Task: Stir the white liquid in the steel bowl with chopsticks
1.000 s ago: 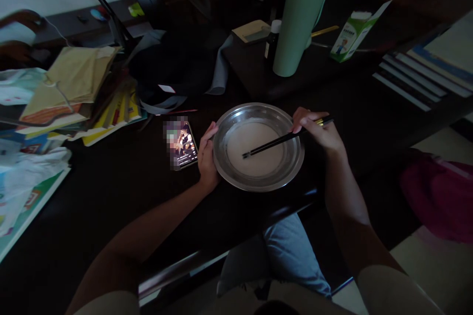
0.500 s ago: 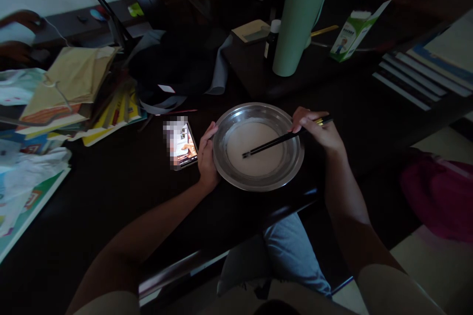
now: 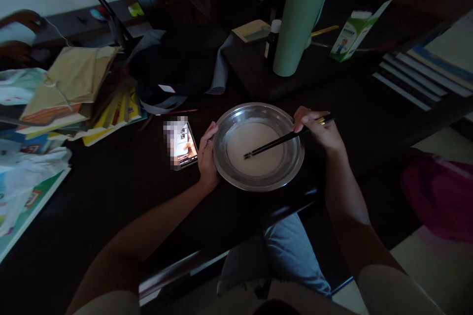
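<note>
A round metal bowl (image 3: 258, 184) rests on the dark table, holding a pale, milky liquid (image 3: 254, 145). My left hand (image 3: 209, 157) grips the bowl's left rim, fingers along its outer side. In my right hand (image 3: 314, 128), at the right rim, is a pair of black chopsticks (image 3: 275, 145) with gold bands near the upper end. Their tips slant down to the left, at the liquid; how deep they reach I cannot tell. Just left of my left hand lies a lit phone (image 3: 186, 145), its screen partly pixelated.
Behind the bowl stand a tall green flask (image 3: 305, 19), a small dark bottle (image 3: 271, 42) and an opened green-white carton (image 3: 349, 39). A black bag (image 3: 177, 64) lies back left. Papers and envelopes (image 3: 74, 76) pile up at left, books (image 3: 414, 78) at right.
The chopsticks have shifted very slightly to the right with my right hand. My left hand and the bowl stay in place.
</note>
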Demonstrator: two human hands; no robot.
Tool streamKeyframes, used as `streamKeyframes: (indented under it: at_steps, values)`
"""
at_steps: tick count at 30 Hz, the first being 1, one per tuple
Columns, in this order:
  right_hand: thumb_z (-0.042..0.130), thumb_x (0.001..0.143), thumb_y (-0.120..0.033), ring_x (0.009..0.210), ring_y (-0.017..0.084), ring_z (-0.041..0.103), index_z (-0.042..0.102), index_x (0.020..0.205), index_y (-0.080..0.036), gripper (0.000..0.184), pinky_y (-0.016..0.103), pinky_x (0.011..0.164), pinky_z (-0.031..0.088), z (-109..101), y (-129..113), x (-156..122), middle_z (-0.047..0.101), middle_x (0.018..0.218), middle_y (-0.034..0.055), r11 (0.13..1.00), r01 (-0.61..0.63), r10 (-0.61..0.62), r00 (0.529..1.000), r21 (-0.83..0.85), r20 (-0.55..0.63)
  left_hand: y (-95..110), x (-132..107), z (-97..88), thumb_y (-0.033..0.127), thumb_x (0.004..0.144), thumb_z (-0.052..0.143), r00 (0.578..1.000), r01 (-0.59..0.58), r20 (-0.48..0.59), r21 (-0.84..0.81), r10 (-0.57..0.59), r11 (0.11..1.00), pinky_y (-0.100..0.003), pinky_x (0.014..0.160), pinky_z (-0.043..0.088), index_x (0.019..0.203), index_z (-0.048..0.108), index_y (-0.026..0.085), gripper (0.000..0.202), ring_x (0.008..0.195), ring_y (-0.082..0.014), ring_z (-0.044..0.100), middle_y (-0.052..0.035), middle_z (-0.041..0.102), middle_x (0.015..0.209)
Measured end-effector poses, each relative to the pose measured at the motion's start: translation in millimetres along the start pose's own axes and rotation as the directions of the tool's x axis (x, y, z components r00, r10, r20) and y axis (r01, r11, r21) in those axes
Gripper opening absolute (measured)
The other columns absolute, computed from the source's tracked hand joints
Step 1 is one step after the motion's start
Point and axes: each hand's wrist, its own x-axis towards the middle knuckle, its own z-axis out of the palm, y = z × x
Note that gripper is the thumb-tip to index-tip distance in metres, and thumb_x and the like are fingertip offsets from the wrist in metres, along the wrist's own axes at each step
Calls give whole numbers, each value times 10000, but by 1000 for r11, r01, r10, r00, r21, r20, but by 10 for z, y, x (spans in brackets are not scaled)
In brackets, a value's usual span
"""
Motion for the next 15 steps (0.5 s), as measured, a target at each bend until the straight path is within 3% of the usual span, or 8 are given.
streamKeyframes:
  at_steps: [11,15]
  values:
    - [756,904,-677,707,212,651,780,615,-315,464,448,806,547,-24,36,3,681,651,9,999,9,-4,991,34,-131,-13,0,1,574,1020,632,1000,-13,2,-8,13,1000,-558,1375,320,1246,781,325,368,1561,-299,539,-37,667,1587]
    - [736,910,-696,795,243,687,785,632,-326,465,492,929,542,-8,5,-3,742,656,9,999,-6,5,1000,-33,-30,-3,-9,7,551,1045,604,1000,-9,2,-8,9,1000,-573,1378,306,1254,774,321,354,1585,-306,508,-50,654,1596]
